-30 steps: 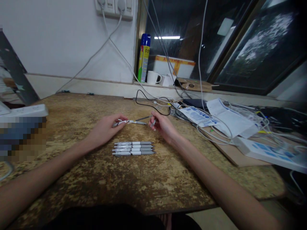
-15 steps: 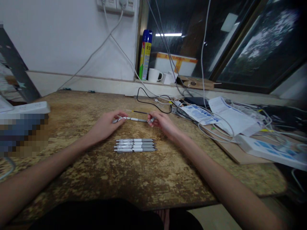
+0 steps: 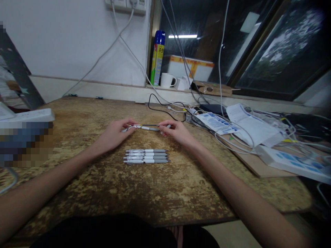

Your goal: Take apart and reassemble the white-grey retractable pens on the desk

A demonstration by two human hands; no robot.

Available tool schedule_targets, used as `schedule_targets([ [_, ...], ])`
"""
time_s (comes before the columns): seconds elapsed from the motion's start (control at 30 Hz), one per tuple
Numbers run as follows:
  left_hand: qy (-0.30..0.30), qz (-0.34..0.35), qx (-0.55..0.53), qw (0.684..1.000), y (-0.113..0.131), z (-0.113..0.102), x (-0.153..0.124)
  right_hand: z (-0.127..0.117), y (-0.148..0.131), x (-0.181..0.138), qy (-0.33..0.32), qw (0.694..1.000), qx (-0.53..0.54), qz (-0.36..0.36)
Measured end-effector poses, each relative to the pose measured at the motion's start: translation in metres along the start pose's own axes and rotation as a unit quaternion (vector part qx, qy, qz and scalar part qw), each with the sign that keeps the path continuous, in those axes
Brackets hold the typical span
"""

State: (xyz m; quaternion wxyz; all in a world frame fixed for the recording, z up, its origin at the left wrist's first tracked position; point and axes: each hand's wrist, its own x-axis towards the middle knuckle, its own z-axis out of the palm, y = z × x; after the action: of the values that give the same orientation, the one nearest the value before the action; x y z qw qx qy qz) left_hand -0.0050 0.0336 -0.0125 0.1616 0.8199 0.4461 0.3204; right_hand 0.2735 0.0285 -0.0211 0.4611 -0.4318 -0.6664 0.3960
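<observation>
My left hand (image 3: 116,134) is closed on the clear end of a white and grey pen (image 3: 144,128), held level above the table. My right hand (image 3: 178,132) pinches a thin dark pen refill (image 3: 151,125) with a yellowish end. It lies alongside the pen, just behind it; whether the two touch I cannot tell. A small grey piece (image 3: 168,126) also shows at the right fingers; its kind is unclear. Nearer to me, several white and grey pens (image 3: 147,157) rest side by side on the worn wooden table (image 3: 144,193), tips to the right.
Tangled cables, papers (image 3: 254,125) and a white power strip (image 3: 292,163) crowd the right side. A black cable (image 3: 155,108) loops behind my hands. On the sill stand a spray can (image 3: 157,58) and a white mug (image 3: 167,80). Another power strip (image 3: 31,115) is at left.
My right hand has brought the refill down and nearer, so it now lies close along the pen. The left hand keeps its hold, and the row of pens is unmoved.
</observation>
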Motion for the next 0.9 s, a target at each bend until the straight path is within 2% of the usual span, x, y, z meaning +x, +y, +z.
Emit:
schedule_targets([
  [0.17,-0.005,0.002,0.002,1.000,-0.001,-0.001,0.000,-0.002,0.003,0.002,0.017,1.000,-0.020,-0.016],
  [0.4,-0.009,-0.006,-0.007,1.000,0.002,-0.002,0.000,-0.009,0.017,0.007,0.040,0.993,-0.083,-0.078],
  [0.63,-0.008,-0.012,0.001,1.000,0.003,-0.002,-0.001,-0.012,0.019,0.008,0.058,0.988,-0.117,-0.084],
  [0.73,-0.009,-0.011,-0.005,1.000,0.002,-0.002,0.000,-0.010,0.016,0.007,0.057,0.992,-0.093,-0.069],
  [0.9,-0.005,0.000,-0.020,1.000,0.002,-0.002,0.000,-0.007,0.009,0.006,0.038,0.999,0.032,-0.016],
])
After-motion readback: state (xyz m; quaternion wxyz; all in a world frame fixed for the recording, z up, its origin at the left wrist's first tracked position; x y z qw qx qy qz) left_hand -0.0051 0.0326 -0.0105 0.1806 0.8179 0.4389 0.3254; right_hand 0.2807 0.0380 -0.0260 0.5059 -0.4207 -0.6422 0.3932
